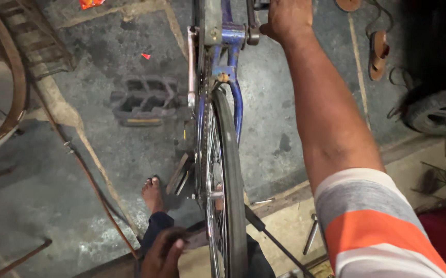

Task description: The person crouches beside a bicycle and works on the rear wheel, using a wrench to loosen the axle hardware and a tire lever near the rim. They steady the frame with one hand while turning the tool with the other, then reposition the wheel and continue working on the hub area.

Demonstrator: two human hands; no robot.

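The right hand (288, 19) reaches out at the top of the view, arm straight, and rests on the blue bicycle frame (233, 38) near the upper edge; its fingers curl over the frame there, though how tightly they close I cannot tell, since the fingertips are cut off by the picture's edge. The left hand (162, 255) is low at the bottom, fingers wrapped on a dark flat part (198, 238) just beside the rear wheel (228, 175). The wheel stands upright in the middle of the view, its tyre and spokes running from the frame down to the bottom edge. A bare foot (153, 194) rests on the concrete floor (104, 170) just left of the wheel, near a pedal (181, 174). A loose black pedal (144, 100) lies on the floor well to the left. Sandals (378, 54) lie at the upper right, a tyre (436, 110) beyond them
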